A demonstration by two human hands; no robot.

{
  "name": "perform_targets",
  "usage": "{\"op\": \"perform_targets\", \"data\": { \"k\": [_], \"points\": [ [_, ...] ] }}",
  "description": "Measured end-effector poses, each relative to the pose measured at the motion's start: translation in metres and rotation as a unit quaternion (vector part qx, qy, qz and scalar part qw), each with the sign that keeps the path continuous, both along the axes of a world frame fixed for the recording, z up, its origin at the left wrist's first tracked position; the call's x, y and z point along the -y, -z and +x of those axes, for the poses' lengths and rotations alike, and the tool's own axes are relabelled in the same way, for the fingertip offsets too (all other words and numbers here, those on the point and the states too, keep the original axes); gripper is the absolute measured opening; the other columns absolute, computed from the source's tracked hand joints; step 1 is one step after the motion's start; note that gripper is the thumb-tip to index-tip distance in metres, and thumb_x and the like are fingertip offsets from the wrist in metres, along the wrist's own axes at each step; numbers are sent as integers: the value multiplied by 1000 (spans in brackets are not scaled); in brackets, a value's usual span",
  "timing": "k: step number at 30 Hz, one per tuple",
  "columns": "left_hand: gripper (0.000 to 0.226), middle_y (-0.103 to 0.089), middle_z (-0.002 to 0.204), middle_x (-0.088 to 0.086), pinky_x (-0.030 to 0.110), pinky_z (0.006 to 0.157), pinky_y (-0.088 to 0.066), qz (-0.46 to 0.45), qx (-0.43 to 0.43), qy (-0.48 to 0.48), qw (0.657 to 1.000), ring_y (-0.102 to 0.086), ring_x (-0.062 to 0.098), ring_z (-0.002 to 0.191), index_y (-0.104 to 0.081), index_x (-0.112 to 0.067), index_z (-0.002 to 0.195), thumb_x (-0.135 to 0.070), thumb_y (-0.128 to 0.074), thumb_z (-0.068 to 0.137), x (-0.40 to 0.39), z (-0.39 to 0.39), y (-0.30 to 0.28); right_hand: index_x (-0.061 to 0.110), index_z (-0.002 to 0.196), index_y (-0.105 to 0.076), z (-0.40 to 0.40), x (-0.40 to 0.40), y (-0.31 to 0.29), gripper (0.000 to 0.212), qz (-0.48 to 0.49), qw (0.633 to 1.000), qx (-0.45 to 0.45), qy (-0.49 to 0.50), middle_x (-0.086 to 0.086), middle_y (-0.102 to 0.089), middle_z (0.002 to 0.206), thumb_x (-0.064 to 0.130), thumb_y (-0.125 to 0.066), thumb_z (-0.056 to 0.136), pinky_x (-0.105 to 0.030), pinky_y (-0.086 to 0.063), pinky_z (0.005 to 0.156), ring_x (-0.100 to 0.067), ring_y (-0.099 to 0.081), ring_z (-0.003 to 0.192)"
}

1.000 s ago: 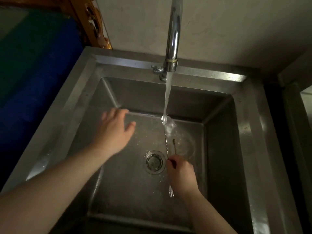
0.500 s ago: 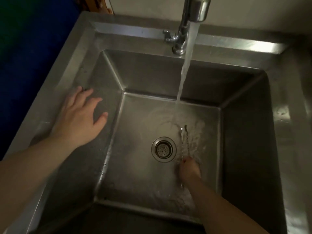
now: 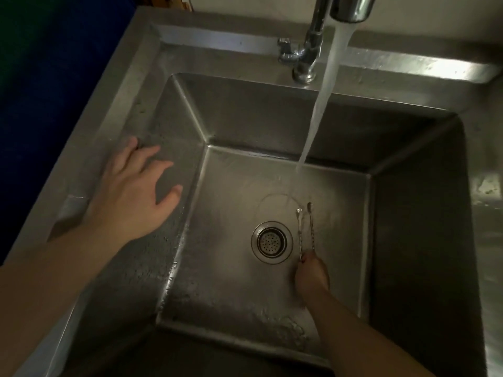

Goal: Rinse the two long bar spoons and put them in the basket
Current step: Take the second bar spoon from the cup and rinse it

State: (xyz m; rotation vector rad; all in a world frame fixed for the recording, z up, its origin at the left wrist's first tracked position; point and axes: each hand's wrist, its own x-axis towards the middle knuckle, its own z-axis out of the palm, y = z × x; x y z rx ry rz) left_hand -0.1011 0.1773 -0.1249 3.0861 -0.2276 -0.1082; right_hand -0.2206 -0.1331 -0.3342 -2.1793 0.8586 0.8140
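The right hand (image 3: pixel 311 276), low in the steel sink (image 3: pixel 416 213), is closed around the near ends of the two bar spoons (image 3: pixel 305 231), whose twisted stems run side by side away from it, just right of the drain strainer (image 3: pixel 271 242), their far tips just near of where the water stream (image 3: pixel 324 99) lands. The left hand (image 3: pixel 133 191) is open with fingers spread, holding nothing, over the sink's left wall near the rim. The tap (image 3: pixel 313 36) stands at the far rim, below a pale wall (image 3: pixel 245 4).
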Motion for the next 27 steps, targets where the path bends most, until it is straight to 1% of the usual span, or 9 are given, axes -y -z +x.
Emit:
{"op": "perform_targets", "data": {
  "k": [5, 8, 11, 13, 15, 18, 21, 23, 27],
  "points": [
    [64, -42, 150, 9, 52, 116, -22, -8, 4, 7, 1000, -18, 33, 145, -55, -20, 130, -60, -37, 84, -1, -1, 2, 7, 103, -62, 9, -1, -18, 18, -3, 999, 33, 5, -18, -68, 106, 18, -50, 96, -26, -39, 70, -35, -65, 98],
    [62, -41, 150, 6, 55, 115, -22, -8, 4, 12, 1000, -16, 33, 146, -54, -22, 130, -60, -38, 84, -2, -2, 3, 11, 97, -62, 39, 2, -54, 15, -14, 988, 151, 39, -17, -70, 97, 18, -48, 96, -29, -41, 70, -37, -65, 93],
    [60, -42, 150, 5, 57, 114, -24, -16, 8, 16, 1000, -16, 34, 146, -54, -24, 130, -61, -39, 84, -2, -2, 4, 19, 103, -63, 88, 9, -115, 13, 48, 942, 327, 58, -1, -67, 90, 19, -51, 97, -30, -51, 71, -25, -66, 88],
    [60, -42, 150, 6, 55, 114, -23, -13, 12, 22, 1000, -17, 34, 146, -54, -23, 130, -60, -39, 84, -3, -2, 5, 18, 108, -63, 126, 16, -158, 16, 55, 895, 442, 13, 0, -66, 99, 15, -52, 96, -32, -53, 78, -21, -65, 92],
    [62, -42, 150, 6, 54, 115, -22, -2, 8, 25, 1000, -16, 34, 146, -53, -23, 131, -61, -38, 85, -4, -1, 5, 24, 113, -60, 162, 18, -198, 23, 61, 860, 503, -56, 0, -64, 104, 12, -52, 95, -35, -55, 84, -18, -64, 96],
    [65, -42, 151, 5, 52, 116, -21, 5, 0, 17, 1000, -14, 32, 147, -54, -22, 133, -62, -37, 84, -3, 0, 4, 30, 133, -49, 197, 16, -245, 42, 96, 847, 494, -169, -3, -59, 125, 19, -47, 92, -36, -52, 95, -20, -59, 112],
    [65, -42, 151, 4, 51, 116, -20, 3, -1, 14, 1000, -13, 32, 147, -53, -22, 134, -61, -38, 84, -2, 0, 3, 20, 153, -28, 212, 15, -268, 65, 58, 839, 450, -299, -10, -34, 156, 12, -49, 92, -41, -43, 108, -26, -38, 139],
    [65, -41, 151, 3, 51, 115, -20, 3, -1, 16, 1000, -12, 31, 148, -52, -22, 134, -62, -38, 85, -2, 0, 4, 15, 155, -22, 217, 13, -274, 70, 82, 850, 419, -310, -13, -29, 158, -1, -50, 93, -44, -44, 107, -30, -38, 139],
    [65, -44, 149, 4, 54, 114, -22, -5, 6, 21, 1000, -12, 31, 147, -54, -21, 132, -62, -37, 84, -2, -1, 6, 19, 155, -21, 220, 15, -276, 67, 93, 857, 399, -314, -10, -28, 158, -1, -47, 96, -44, -43, 108, -32, -46, 131]
  ]
}}
